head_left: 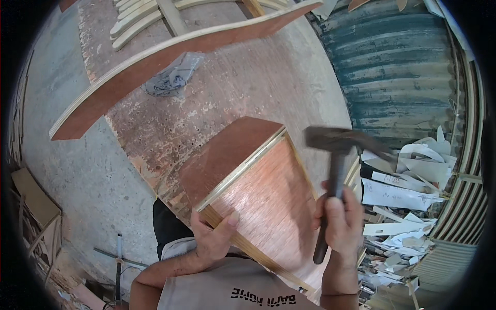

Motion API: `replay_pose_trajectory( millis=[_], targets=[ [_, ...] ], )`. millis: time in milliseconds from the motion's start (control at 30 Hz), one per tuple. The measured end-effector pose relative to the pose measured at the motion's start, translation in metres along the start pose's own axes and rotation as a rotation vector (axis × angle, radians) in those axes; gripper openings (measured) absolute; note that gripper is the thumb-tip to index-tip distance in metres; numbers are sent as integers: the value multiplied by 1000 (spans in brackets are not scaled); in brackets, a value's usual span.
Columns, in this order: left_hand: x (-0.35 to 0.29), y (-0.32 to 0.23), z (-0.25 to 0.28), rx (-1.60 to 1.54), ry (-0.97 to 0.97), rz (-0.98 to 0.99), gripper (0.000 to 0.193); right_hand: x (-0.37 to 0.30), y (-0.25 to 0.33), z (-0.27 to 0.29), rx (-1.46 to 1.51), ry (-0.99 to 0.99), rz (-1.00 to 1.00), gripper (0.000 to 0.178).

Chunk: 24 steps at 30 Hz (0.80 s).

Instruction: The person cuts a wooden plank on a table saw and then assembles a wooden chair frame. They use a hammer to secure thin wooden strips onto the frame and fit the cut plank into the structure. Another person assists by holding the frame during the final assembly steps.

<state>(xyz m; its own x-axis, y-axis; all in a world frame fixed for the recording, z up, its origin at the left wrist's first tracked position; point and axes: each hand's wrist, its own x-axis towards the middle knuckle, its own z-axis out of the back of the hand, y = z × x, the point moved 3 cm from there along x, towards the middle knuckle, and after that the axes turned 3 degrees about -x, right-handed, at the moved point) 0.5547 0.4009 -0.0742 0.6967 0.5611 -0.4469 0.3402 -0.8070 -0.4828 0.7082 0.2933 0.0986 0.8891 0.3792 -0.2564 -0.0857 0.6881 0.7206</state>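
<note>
My right hand point(342, 222) is wrapped around the handle of a claw hammer point(337, 173), held upright with its dark metal head raised over the right side of a plywood box point(268, 194). The box has a shiny reddish panel facing up and a darker end board point(235, 150) meeting it along a pale layered edge. Near the lower left corner, my left hand point(214, 236) grips the box's side rail, with the thumb on top of the panel. Its other fingers are partly hidden behind the rail. The hammer head is apart from the wood.
The box rests on a worn, stained plywood worktop point(243, 77). Across its far side stands a long curved plywood piece point(170, 57) beside a crumpled clear plastic bag point(175, 75). Curved wooden slats point(137, 28) lie behind. Paper and card offcuts point(405, 181) are heaped on the right.
</note>
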Motion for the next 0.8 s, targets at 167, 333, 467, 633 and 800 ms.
replay_pose_trajectory(
  millis=[167,333,467,633,800],
  targets=[
    [1,-3,1,8,43,49,49,-16,13,9,314,-336,307,39],
    [-1,2,10,96,24,78,48,9,-10,-9,-152,207,-162,32],
    [-3,0,5,18,-3,34,48,2,11,4,-9,29,-12,36],
    [0,3,7,-12,23,34,49,-11,38,27,169,-470,303,51],
    [-2,1,1,15,48,43,50,0,-13,-12,-269,181,-168,25]
  ],
)
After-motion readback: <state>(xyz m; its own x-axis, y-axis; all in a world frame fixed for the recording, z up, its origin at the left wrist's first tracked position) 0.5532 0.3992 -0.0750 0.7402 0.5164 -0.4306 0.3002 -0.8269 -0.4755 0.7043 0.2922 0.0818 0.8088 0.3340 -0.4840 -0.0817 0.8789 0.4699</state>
